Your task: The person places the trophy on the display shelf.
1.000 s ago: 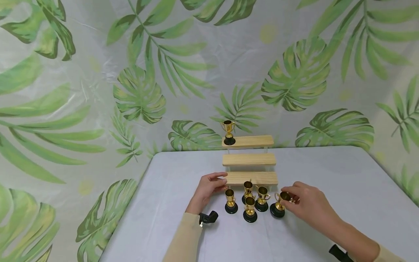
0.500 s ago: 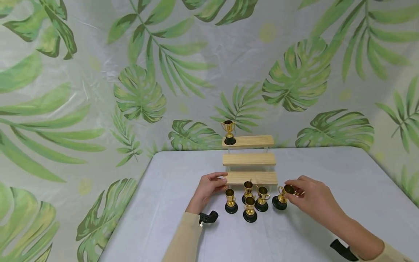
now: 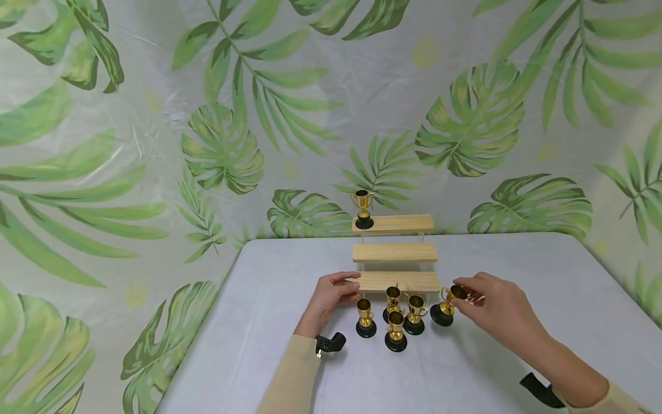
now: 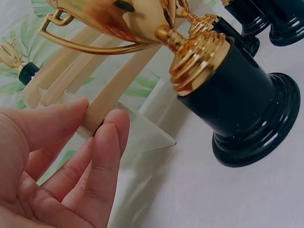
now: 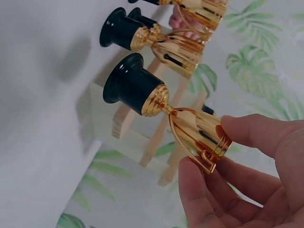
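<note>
Your right hand (image 3: 499, 313) has carried the gold cup (image 3: 449, 303) up and back since a second ago; it now hangs tilted just off the right end of the lowest wooden step (image 3: 398, 281), its black base clear of the table (image 3: 269, 322). Your left hand (image 3: 328, 299) has not shifted.

That right hand reaches in from the right, wrist low, thumb and fingers (image 5: 202, 190) pinching the cup's bowl at its rim, so the base points down and away to your left. Your left hand lies at the step's left end, fingertips (image 4: 107, 137) touching the end of the plank.

The right wrist view shows the pinch on the bowl, which the head view blurs. The head view alone shows four more cups (image 3: 393, 319) standing grouped between your hands, and one cup (image 3: 363, 208) on the top step.
</note>
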Demonstrator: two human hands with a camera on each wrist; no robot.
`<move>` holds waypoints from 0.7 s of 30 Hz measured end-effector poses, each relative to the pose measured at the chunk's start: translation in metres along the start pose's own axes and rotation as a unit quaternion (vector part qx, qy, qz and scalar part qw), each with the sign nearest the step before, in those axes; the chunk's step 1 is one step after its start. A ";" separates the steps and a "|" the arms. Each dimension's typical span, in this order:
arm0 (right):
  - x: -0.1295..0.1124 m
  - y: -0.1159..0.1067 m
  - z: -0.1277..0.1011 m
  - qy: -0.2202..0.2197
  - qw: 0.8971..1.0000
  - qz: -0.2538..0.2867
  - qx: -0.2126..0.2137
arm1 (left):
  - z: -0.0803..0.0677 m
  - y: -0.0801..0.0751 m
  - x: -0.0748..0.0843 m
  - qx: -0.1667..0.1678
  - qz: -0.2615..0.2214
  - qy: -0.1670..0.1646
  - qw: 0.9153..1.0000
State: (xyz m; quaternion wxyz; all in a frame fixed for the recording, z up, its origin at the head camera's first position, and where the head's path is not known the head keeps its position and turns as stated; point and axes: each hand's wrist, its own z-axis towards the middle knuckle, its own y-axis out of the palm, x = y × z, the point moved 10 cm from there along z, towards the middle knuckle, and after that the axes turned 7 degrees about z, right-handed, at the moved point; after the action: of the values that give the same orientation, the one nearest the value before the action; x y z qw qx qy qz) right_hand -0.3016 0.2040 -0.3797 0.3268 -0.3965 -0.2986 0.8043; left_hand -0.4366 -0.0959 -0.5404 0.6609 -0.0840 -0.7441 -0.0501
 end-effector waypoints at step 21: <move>-0.004 -0.013 0.013 -0.005 1.000 0.003 0.006 | -0.002 0.000 0.002 0.004 0.001 0.003 1.000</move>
State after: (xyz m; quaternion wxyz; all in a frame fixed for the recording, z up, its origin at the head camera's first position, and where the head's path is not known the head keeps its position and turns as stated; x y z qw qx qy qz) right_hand -0.3070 0.2053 -0.3615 0.3255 -0.3913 -0.2942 0.8090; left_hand -0.4349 -0.0960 -0.5381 0.6635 -0.0819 -0.7422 -0.0467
